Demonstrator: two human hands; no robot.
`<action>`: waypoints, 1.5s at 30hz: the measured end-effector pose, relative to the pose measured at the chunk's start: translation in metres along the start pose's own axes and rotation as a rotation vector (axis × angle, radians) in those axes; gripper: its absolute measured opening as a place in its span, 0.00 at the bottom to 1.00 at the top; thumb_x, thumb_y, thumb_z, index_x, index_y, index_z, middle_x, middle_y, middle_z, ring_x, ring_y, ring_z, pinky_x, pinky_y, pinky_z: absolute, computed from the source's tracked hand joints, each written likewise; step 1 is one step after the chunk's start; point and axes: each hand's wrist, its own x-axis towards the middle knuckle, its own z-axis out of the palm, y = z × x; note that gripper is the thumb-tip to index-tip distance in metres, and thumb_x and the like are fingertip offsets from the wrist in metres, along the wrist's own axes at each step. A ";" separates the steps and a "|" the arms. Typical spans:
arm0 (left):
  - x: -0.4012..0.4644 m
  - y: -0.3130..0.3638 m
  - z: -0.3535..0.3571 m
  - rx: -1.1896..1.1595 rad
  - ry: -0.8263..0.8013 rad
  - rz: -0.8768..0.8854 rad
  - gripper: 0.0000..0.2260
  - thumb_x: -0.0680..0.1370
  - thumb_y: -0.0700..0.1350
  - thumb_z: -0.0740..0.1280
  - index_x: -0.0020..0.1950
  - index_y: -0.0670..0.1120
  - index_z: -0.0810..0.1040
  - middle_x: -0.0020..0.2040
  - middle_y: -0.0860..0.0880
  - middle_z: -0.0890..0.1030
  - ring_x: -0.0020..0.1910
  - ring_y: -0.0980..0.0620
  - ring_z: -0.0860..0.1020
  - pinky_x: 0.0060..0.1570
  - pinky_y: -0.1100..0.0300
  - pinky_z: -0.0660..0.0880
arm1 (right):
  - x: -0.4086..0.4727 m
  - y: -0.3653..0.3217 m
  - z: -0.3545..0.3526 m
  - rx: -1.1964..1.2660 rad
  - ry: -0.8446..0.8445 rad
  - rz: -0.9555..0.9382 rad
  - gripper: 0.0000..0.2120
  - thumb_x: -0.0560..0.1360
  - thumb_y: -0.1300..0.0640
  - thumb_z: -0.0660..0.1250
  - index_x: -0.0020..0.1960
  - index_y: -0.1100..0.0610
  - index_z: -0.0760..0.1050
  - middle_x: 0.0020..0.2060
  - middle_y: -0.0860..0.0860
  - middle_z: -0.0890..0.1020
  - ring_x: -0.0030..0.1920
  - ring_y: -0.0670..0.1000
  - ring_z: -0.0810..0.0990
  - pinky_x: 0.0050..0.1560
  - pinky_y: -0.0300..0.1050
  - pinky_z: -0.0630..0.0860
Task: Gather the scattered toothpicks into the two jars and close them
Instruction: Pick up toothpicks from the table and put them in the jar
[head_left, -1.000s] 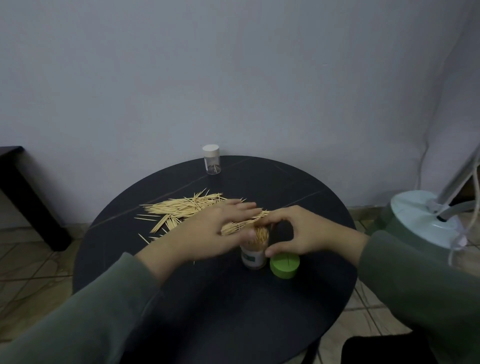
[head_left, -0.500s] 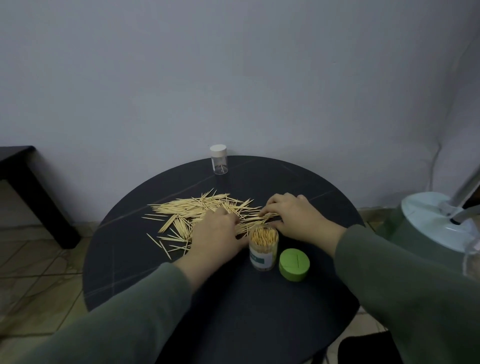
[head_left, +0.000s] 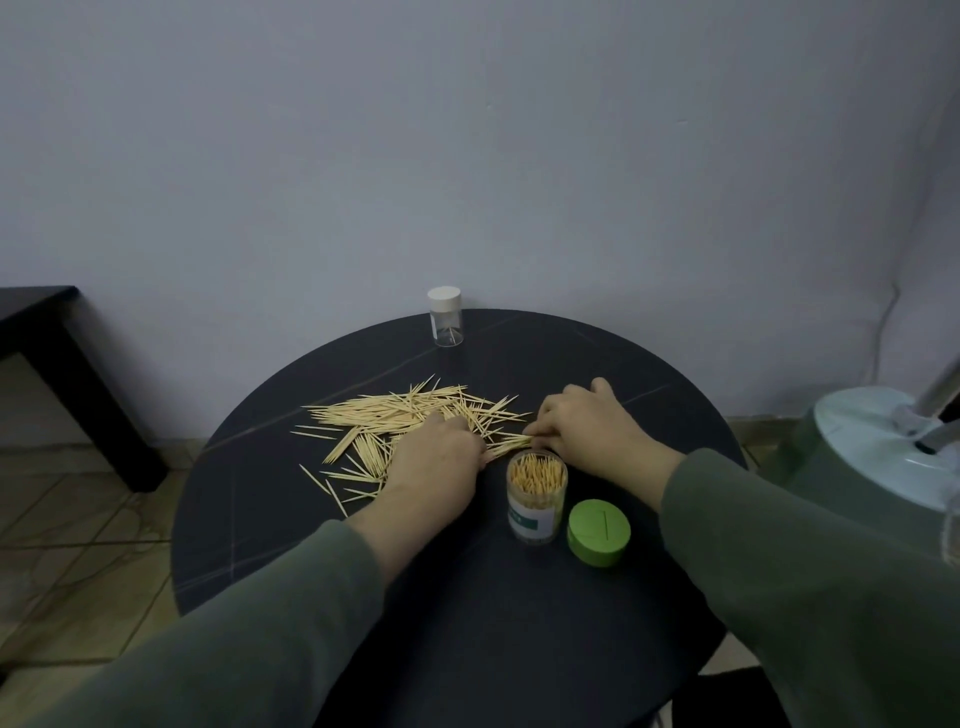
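My left hand (head_left: 434, 457) and right hand (head_left: 587, 426) press down on the scattered pale wooden toothpicks (head_left: 405, 421), pinching a small bundle between them; I can't tell how tight. Just below the pinch stands the open, nearly full clear plastic jar (head_left: 536, 499). Toothpicks are light, stiff and slippery, so I'd grip aligned bundles mid-length.

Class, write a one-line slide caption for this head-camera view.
Both hands, left hand and right hand, gather scattered toothpicks beside an open jar and green lid.
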 end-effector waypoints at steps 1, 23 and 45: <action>0.000 0.001 0.000 0.015 0.004 0.005 0.13 0.82 0.51 0.59 0.62 0.49 0.78 0.58 0.49 0.76 0.58 0.48 0.71 0.53 0.50 0.76 | -0.001 -0.001 -0.001 -0.019 0.010 -0.007 0.15 0.81 0.46 0.59 0.66 0.43 0.74 0.61 0.45 0.77 0.61 0.50 0.70 0.61 0.53 0.61; -0.001 0.002 0.003 -0.070 0.112 0.009 0.14 0.82 0.54 0.58 0.60 0.51 0.79 0.56 0.52 0.78 0.56 0.51 0.72 0.51 0.55 0.75 | -0.025 0.009 -0.010 0.024 0.091 0.021 0.14 0.79 0.43 0.61 0.61 0.42 0.77 0.55 0.43 0.79 0.58 0.47 0.71 0.61 0.52 0.60; 0.002 -0.009 0.001 -0.364 0.237 -0.158 0.08 0.79 0.55 0.65 0.52 0.55 0.81 0.50 0.57 0.75 0.51 0.56 0.74 0.45 0.59 0.72 | -0.044 0.012 -0.018 0.240 0.200 0.147 0.16 0.78 0.44 0.63 0.65 0.44 0.75 0.51 0.43 0.79 0.57 0.47 0.72 0.62 0.50 0.60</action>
